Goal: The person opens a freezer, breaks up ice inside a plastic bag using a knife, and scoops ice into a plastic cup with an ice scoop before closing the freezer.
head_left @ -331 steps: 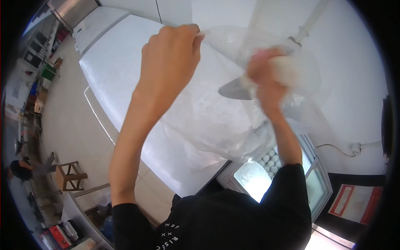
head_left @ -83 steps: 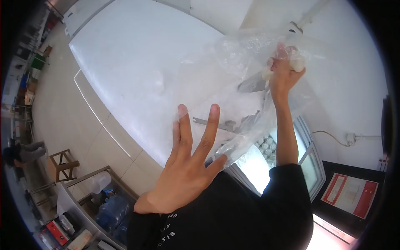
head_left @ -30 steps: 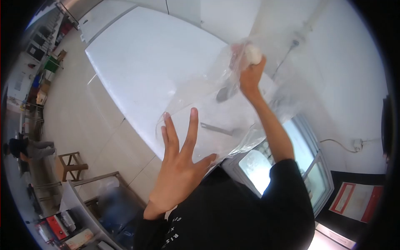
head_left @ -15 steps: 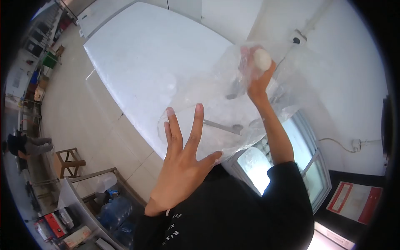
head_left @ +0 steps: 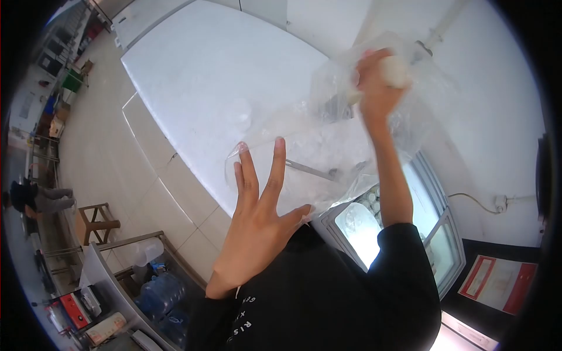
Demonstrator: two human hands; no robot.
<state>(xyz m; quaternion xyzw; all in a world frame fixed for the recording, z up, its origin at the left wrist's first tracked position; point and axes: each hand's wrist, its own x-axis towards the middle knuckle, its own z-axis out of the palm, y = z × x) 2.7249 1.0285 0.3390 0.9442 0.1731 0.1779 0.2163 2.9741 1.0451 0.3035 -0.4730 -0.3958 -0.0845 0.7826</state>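
A large, crumpled clear plastic bag (head_left: 281, 126) spreads over the near part of a white surface (head_left: 199, 76). My left hand (head_left: 253, 225) has its fingers wide apart against the bag's near left edge, with plastic stretched between them. Higher up on the right, my right hand (head_left: 377, 96) is closed round the thick white handle (head_left: 396, 71) of a tool with a grey blade, blurred behind plastic. Plastic hangs around this hand; I cannot tell whether it is inside the bag. Between my hands, a thin grey metal strip (head_left: 307, 169) lies on the white surface.
An open lit freezer (head_left: 436, 234) with round packed items stands at the lower right. Lower left are a bin with blue bottles (head_left: 161, 292) and a wooden stool (head_left: 96, 224). A person (head_left: 38, 199) is at the far left. A cable (head_left: 477, 202) runs along the right wall.
My right hand has risen and moved right with the white-handled tool, after being lower half a second ago. My left hand has stayed spread at the bag's edge, shifting slightly upward.
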